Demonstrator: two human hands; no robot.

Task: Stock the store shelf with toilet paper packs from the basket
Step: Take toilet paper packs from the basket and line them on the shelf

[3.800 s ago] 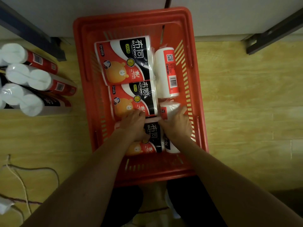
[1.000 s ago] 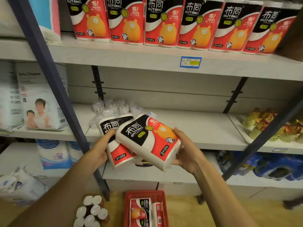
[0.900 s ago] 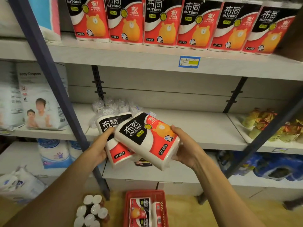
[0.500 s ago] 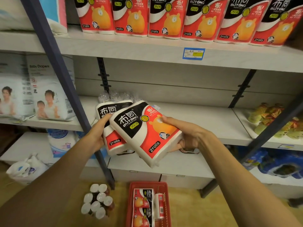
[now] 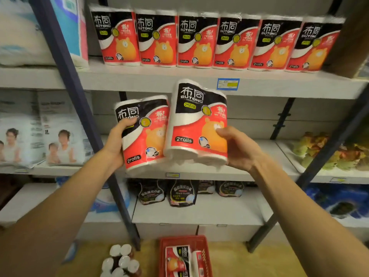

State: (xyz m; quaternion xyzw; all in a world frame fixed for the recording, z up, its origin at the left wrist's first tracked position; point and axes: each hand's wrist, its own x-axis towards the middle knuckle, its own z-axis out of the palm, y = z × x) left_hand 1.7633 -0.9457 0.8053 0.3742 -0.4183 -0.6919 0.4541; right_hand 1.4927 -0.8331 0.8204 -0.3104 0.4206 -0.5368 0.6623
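left hand [image 5: 116, 141]: gripping the left pack [image 5: 145, 134] by its left edge, thumb lying across the printed front, fingers going behind out of sight.
right hand [image 5: 238, 147]: holding the right pack [image 5: 197, 124] from its right side, thumb pressing on the orange bear, the other fingers hidden behind the pack.
packs: both being held upright in the air in front of the shelves, labels facing the camera, their inner edges touching or overlapping; the right one is sitting higher, its top reaching the edge of the top shelf [image 5: 179, 80].
row [image 5: 215, 40]: six matching packs are standing side by side along the top shelf, labels out, with bare shelf in front of them.
basket [image 5: 184, 256]: sitting on the floor below, more packs lying inside, so the job looks only partly done.
step in hand: judging by the height, lifting the two packs toward the top shelf.
doing it well: keep each pack upright and label-forward, clear the shelf lip before pushing in, and set the base down flat.
order: probably easier landing the higher right pack first, then the left, rather than both at once.
placing: line them up square with the row so the fronts are matching.
risk: soft wrapped rolls are squashing easily and one-handed side grips may slip; a nudge could be toppling the standing row.
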